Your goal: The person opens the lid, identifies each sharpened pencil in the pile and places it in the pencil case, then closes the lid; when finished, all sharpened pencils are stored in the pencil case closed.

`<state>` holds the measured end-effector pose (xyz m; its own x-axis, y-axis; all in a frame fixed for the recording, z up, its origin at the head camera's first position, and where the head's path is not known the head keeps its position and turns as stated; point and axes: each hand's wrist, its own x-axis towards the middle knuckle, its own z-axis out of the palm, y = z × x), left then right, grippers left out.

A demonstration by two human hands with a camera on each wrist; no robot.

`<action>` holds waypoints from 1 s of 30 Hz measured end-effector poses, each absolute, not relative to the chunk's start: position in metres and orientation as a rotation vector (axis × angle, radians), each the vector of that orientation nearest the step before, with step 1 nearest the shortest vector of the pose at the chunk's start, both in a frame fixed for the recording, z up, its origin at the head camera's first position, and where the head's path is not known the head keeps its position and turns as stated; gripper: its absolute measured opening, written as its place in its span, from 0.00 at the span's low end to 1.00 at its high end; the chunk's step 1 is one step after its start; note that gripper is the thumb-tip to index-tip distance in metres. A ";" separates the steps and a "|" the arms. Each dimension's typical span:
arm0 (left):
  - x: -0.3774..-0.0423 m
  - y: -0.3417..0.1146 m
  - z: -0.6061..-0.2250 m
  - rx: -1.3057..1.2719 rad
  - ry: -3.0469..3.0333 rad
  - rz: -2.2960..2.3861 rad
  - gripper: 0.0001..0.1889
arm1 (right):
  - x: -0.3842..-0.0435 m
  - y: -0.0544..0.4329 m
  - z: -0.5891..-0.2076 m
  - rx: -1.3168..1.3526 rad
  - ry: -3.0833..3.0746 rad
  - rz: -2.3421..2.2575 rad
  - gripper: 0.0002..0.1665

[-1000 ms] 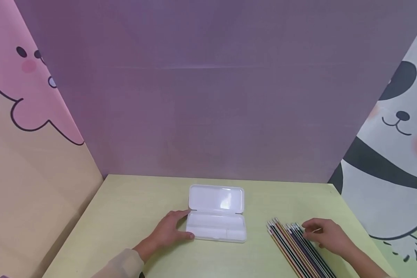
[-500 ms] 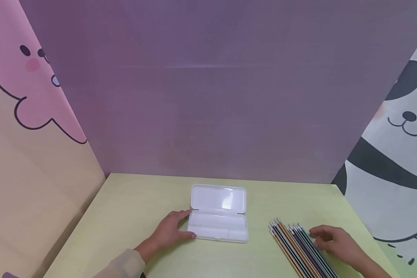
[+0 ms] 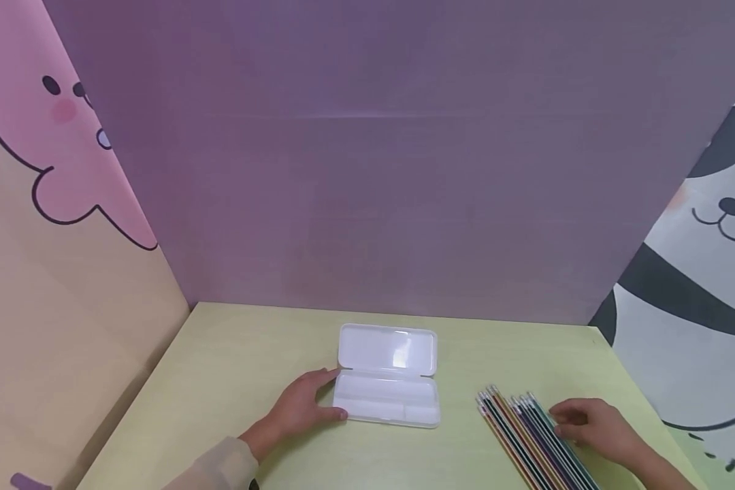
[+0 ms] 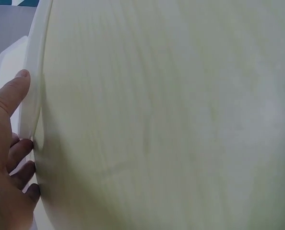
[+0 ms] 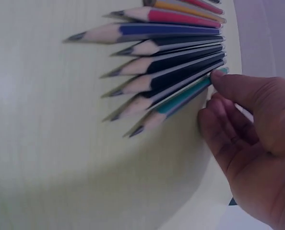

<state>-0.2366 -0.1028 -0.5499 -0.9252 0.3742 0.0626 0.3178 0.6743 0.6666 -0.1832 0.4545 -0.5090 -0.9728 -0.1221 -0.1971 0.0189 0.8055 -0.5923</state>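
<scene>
On the table stands a white plastic pencil case (image 3: 370, 403), its lid (image 3: 380, 348) folded back and no pencils inside. My left hand (image 3: 303, 407) holds the case's left end, thumb at the front edge and index finger near the hinge. To the right lies a row of pencils (image 3: 517, 435), side by side, white ends pointing away from me. My right hand (image 3: 600, 430) is at the right side of this row with bent fingers. In the right wrist view its thumb touches the outermost teal pencil (image 5: 188, 96) near the end; the sharpened tips point the opposite way.
The pale wooden table (image 3: 251, 340) ends at a purple back panel (image 3: 367, 204). Side panels carry a pink cartoon figure (image 3: 12, 61) on the left and a panda (image 3: 704, 286) on the right. Table surface separates the case from the pencils.
My right hand has moved from over the pencils' far ends to lower along their right side. My left hand stays on the case. The whole view has shifted slightly.
</scene>
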 end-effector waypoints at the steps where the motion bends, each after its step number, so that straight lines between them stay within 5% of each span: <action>1: -0.237 -0.103 -0.549 0.586 2.800 1.101 0.47 | -0.184 0.453 -0.507 -0.087 2.773 -0.886 0.19; 30: -0.235 -0.105 -0.547 0.639 2.775 1.170 0.45 | -0.196 0.439 -0.488 -0.236 2.938 -0.590 0.07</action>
<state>-0.2349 -0.1047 -0.5474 -0.9120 0.3976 0.1010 0.3498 0.6252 0.6977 -0.1961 0.4388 -0.4883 -0.9785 -0.1793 -0.1018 -0.1261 0.9110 -0.3926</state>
